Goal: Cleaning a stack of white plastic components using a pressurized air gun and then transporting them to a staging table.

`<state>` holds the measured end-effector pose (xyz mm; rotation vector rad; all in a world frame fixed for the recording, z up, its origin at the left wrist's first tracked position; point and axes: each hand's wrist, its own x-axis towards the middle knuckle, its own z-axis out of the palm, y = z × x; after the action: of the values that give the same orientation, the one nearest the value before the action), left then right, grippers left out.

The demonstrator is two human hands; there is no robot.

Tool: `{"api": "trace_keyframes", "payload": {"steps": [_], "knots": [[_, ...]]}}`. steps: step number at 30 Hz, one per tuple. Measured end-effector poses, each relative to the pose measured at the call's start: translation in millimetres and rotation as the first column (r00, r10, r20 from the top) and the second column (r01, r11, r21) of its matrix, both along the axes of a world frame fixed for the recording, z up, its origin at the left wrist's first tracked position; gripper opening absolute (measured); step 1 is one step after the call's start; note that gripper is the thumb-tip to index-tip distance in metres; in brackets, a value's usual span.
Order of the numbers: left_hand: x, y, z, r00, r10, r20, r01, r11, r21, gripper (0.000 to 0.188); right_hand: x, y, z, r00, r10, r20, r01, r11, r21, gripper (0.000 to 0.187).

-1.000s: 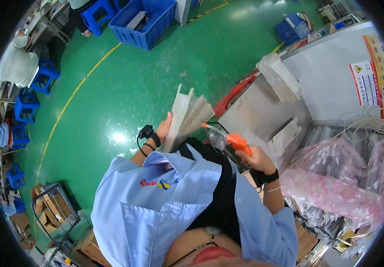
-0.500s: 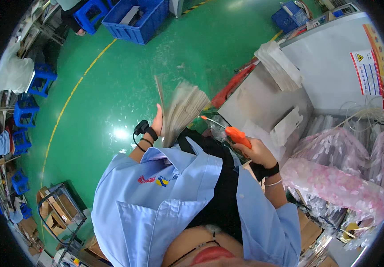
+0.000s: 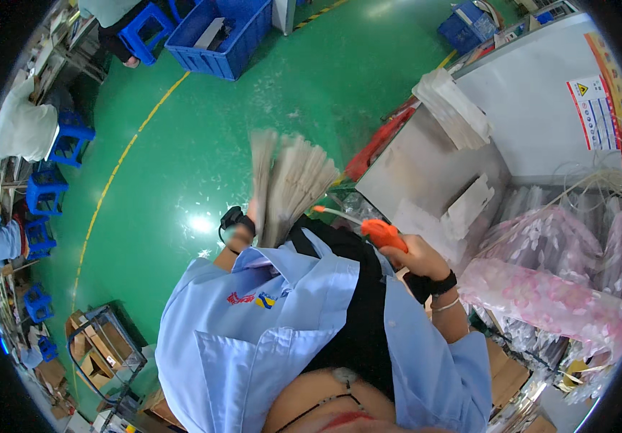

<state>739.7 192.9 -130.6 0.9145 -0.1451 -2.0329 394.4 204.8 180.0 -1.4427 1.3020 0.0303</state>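
Greyish-white thin strips [image 3: 298, 179], fanned w/ gap, in grip of L hand [image 3: 252, 210]; orange tool [image 3: 380, 233] in grip of R hand [image 3: 425, 257]

Blue crate [image 3: 199, 62] on green floor [image 3: 145, 195]

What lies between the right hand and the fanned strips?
The orange tool, its thin shaft pointing from the right hand toward the strips; the head view shows it.

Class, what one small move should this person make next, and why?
Probably ease the orange tool slightly left: the right hand grips it, its tip pointing toward the fanned pale sheets, which the left hand appears to hold, with a gap open between two bundles.
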Motion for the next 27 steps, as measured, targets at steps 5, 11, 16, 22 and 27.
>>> {"api": "trace_keyframes", "payload": {"steps": [5,11,16,22,27], "knots": [[1.8,2.7,-21.9,0.996,-0.003,-0.087,0.003,1.0,-0.004,0.078,-2.1,-1.7,-3.3,0.997,0.016,0.072,-0.023,0.995,0.097,0.041],[1.7,0.0,-37.1,0.986,-0.02,-0.168,0.021,1.0,0.005,0.083,2.9,-5.1,-1.4,0.999,0.002,0.05,-0.006,0.997,0.073,0.044],[3.0,-0.3,-35.2,0.991,-0.022,-0.13,0.023,1.0,0.01,0.087,2.4,-13.2,1.5,1.0,-0.005,0.007,0.005,1.0,0.001,0.044],[0.5,7.4,-22.3,0.999,-0.008,-0.04,0.005,0.997,-0.08,0.086,-5.1,-8.4,-8.1,1.0,0.001,0.001,-0.001,1.0,0.004,0.04],[-0.4,4.1,-25.0,0.994,0.007,-0.11,-0.012,0.999,-0.043,0.086,2.3,-9.1,1.8,0.998,-0.06,0.028,0.058,0.997,0.046,0.041]]}}
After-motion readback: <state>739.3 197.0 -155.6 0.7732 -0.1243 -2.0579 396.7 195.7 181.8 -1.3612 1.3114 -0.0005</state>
